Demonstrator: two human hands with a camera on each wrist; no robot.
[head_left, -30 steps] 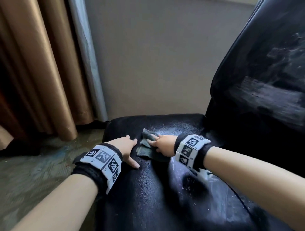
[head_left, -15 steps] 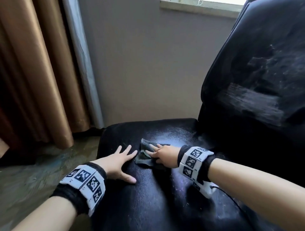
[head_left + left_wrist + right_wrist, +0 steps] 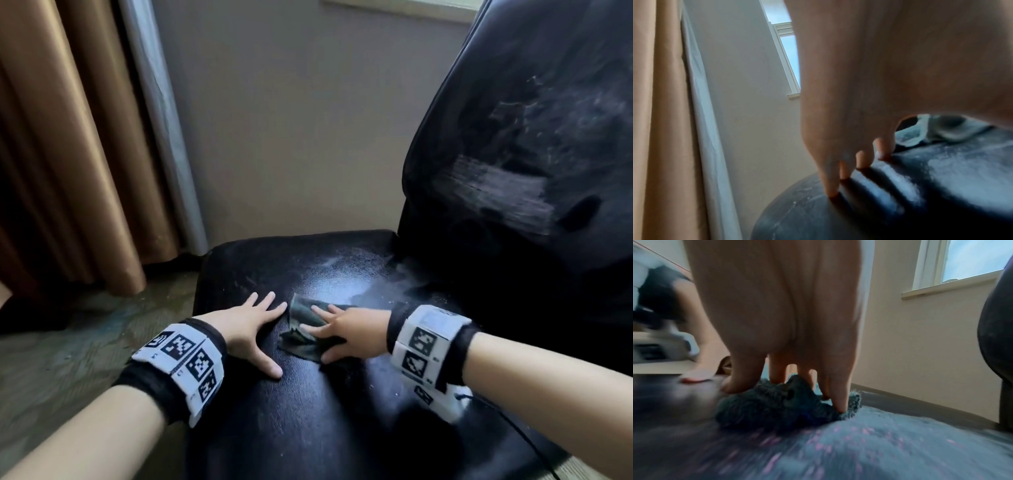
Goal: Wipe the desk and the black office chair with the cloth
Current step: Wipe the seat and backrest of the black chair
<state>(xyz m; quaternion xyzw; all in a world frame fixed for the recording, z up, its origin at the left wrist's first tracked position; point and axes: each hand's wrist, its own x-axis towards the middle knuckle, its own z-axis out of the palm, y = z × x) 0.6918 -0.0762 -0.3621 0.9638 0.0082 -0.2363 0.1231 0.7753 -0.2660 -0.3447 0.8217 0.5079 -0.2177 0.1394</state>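
The black office chair fills the head view, with its dusty seat [image 3: 308,428] in front of me and its backrest [image 3: 531,137] rising at the right. A small dark grey-green cloth [image 3: 301,318] lies bunched on the middle of the seat. My right hand [image 3: 339,332] presses it down with fingers spread and straight; the right wrist view shows the fingertips [image 3: 838,399] pushing into the fuzzy cloth [image 3: 772,405]. My left hand [image 3: 263,329] lies flat on the seat just left of the cloth, fingers [image 3: 863,160] splayed on the leather, holding nothing. No desk is in view.
A beige wall [image 3: 291,120] with a window sill stands close behind the seat. Tan curtains [image 3: 68,154] and a pale sheer strip hang at the left, down to a worn carpet [image 3: 51,359]. A thin black cable [image 3: 513,428] trails from my right wristband across the seat.
My left hand has moved from the seat's left edge onto its top and spread flat. The right hand's fingers have straightened on the cloth, which has slid slightly toward me.
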